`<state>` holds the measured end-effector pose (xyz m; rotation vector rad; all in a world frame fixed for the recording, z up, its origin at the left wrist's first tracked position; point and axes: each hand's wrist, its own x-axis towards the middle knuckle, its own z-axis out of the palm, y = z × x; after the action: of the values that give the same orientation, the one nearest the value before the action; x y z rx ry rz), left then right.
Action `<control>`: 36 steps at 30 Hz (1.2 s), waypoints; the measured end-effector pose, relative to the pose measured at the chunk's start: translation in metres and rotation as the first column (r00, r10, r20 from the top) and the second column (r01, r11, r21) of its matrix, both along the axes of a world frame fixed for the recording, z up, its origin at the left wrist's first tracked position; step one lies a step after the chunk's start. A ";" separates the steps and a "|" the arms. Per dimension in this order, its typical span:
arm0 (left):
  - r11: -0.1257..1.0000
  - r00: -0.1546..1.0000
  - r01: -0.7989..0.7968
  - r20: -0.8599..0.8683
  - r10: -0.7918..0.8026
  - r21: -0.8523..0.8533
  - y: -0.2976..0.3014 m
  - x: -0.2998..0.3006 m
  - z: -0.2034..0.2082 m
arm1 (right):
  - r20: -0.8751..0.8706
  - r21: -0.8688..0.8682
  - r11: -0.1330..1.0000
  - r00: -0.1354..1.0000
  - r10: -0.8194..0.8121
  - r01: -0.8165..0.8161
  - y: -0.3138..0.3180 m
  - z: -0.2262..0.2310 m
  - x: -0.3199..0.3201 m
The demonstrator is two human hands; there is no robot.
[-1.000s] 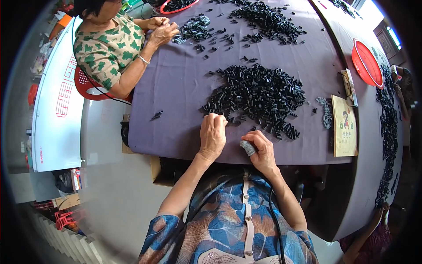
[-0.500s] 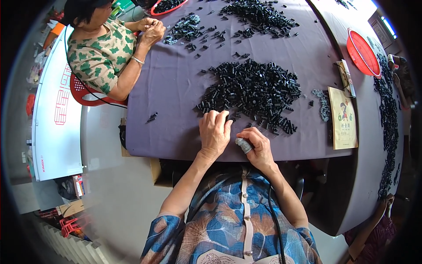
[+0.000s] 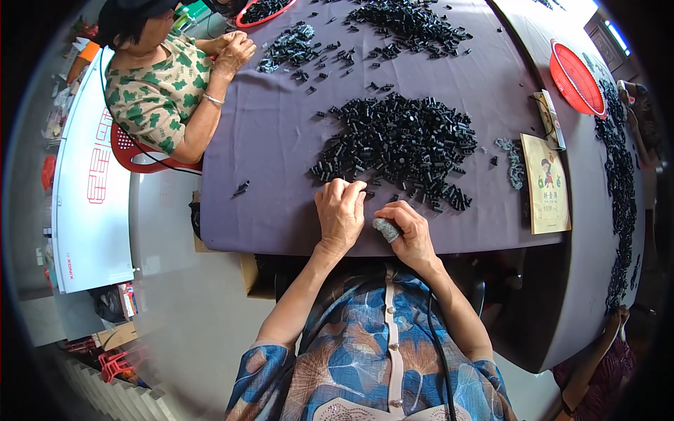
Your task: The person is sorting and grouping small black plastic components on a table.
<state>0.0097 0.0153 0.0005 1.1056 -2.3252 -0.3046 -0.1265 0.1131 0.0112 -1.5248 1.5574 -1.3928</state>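
Observation:
A big heap of small black cylindrical parts (image 3: 404, 137) lies on the purple-grey cloth in front of me. At its near edge, my left hand (image 3: 340, 216) is closed, thumb and fingers drawn together; whatever they pinch is hidden. Close by on the right, my right hand (image 3: 411, 235) is closed too, its fingers curled toward the left hand. A speckled grey lump (image 3: 386, 229) shows where its thumb is; whether it wraps the thumb or is held, I cannot tell. A few loose black parts (image 3: 241, 188) lie to the left.
Another person (image 3: 165, 88) sits at the left edge, hands together near a pile of greyish pieces (image 3: 289, 48). More black parts (image 3: 414, 27) lie farther back. To the right are a yellow booklet (image 3: 547, 184), grey scraps (image 3: 514, 165) and a red basket (image 3: 577, 77).
The whole view has shifted slightly. Both my hands keep nearly the same place and closed shape, with only small finger movement.

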 end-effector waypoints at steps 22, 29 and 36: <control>0.991 0.990 0.053 -0.135 -0.036 0.125 0.001 0.010 -0.002 | 0.011 0.015 1.000 1.000 -0.002 0.001 0.001 -0.003 0.000; 0.997 0.997 0.041 -0.068 -0.037 0.060 0.003 0.000 -0.001 | 0.015 0.003 1.000 1.000 0.002 -0.002 0.000 0.000 0.001; 0.989 0.993 0.057 -0.110 -0.042 0.135 -0.001 0.010 -0.004 | 0.004 -0.001 1.000 1.000 0.005 -0.005 0.000 0.000 0.001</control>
<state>0.0196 0.0140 -0.0037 1.0698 -2.2666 -0.5372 -0.1253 0.1129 0.0114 -1.5250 1.5498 -1.3930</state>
